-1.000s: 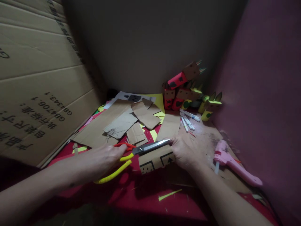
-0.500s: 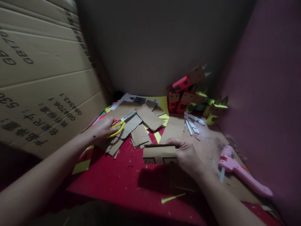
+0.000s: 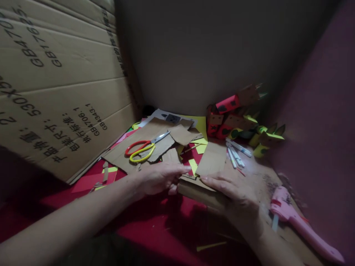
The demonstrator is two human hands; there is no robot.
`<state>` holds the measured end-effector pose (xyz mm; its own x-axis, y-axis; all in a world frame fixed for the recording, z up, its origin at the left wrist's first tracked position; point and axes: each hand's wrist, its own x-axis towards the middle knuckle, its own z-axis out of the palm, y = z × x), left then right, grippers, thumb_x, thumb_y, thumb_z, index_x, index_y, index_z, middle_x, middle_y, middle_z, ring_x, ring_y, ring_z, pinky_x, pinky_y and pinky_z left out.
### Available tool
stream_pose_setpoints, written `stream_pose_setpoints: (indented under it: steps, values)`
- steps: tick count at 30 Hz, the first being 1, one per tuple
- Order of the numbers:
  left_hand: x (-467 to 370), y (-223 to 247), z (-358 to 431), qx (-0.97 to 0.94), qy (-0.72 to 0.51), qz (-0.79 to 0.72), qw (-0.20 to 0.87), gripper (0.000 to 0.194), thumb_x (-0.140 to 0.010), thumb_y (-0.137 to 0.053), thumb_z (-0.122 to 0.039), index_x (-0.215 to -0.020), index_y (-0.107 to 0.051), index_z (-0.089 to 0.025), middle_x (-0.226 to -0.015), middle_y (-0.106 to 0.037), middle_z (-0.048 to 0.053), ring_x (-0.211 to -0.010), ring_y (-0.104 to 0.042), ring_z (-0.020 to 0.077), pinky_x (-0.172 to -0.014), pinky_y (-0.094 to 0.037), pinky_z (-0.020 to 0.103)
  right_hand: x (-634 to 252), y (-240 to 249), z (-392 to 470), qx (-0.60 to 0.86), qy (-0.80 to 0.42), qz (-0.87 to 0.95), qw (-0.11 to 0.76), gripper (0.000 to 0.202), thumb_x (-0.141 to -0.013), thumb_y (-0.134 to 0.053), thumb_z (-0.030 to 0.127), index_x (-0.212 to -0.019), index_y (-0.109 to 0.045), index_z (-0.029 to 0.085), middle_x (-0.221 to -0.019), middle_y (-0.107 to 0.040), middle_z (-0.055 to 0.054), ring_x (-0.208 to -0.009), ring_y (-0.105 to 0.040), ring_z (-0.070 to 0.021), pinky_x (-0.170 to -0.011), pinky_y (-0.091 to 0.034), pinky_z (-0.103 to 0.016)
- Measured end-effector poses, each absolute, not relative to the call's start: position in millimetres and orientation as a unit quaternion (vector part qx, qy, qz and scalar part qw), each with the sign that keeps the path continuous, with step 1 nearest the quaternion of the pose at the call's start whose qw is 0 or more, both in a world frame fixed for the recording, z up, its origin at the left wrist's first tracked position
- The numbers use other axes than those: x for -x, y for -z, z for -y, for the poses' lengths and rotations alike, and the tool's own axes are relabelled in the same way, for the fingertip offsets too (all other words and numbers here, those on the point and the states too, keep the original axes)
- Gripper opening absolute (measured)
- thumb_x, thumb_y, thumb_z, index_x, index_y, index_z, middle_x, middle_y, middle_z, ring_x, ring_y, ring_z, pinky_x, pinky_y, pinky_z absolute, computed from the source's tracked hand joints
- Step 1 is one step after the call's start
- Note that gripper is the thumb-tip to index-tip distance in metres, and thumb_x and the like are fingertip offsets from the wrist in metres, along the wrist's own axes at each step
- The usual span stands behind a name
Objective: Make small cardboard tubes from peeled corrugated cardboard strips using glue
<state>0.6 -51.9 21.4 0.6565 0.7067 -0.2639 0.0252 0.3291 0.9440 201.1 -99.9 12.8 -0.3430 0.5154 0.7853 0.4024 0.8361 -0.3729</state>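
A small folded cardboard box with dark marks near its top left corner is held low over the red table. My left hand grips its left end, thumb along the top and fingers curled below. On its right part lies my right hand, fingers over the top edge; the underside of that grip is hidden. Scissors with one red and one yellow handle rest on cut cardboard pieces, beyond my left hand. A flat cardboard strip lies just behind the box.
At the right lies a pink glue gun. White markers are bunched before several red and yellow paper figures at the back. A large printed carton stands on the left. Yellow paper scraps lie about.
My left hand has put the scissors down on the cardboard and moved right to the box. The box has turned in my right hand. The view has shifted a little left.
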Motion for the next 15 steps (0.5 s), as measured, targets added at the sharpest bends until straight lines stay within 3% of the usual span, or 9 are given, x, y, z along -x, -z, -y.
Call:
stream_pose_setpoints:
  steps: [4,11,15]
  values:
    - [0,-21,44,-0.530,-0.255,-0.371,0.718,0.033,-0.076,-0.061,-0.041,-0.060,-0.050,-0.015,-0.051,-0.041,-0.005,-0.044,-0.032,0.0070,-0.044,-0.020,0.023,-205,-11,100,0.282,-0.008,0.829,0.483,0.027,-0.080,-0.057,0.006,-0.105,-0.067,0.014,-0.091,-0.071,-0.012,-0.084,-0.066,-0.0157,-0.072,-0.054,-0.023]
    - [5,-28,39,-0.425,-0.152,-0.350,0.821,0.029,-0.068,-0.068,-0.031,-0.060,-0.043,-0.017,-0.044,-0.035,-0.007,-0.042,-0.021,0.0059,-0.044,-0.008,0.023,-213,-4,97,0.291,-0.002,0.864,0.411,0.054,-0.081,-0.055,0.007,-0.130,-0.048,0.028,-0.100,-0.070,-0.007,-0.088,-0.065,-0.0184,-0.071,-0.054,-0.029]
    - [3,-26,38,-0.398,-0.157,-0.331,0.841,0.030,-0.064,-0.068,-0.025,-0.055,-0.041,-0.016,-0.045,-0.031,-0.007,-0.043,-0.020,0.0056,-0.045,-0.008,0.024,-212,-8,95,0.299,-0.016,0.853,0.427,0.049,-0.081,-0.052,0.003,-0.124,-0.055,0.026,-0.098,-0.070,-0.008,-0.087,-0.066,-0.0174,-0.072,-0.054,-0.028]
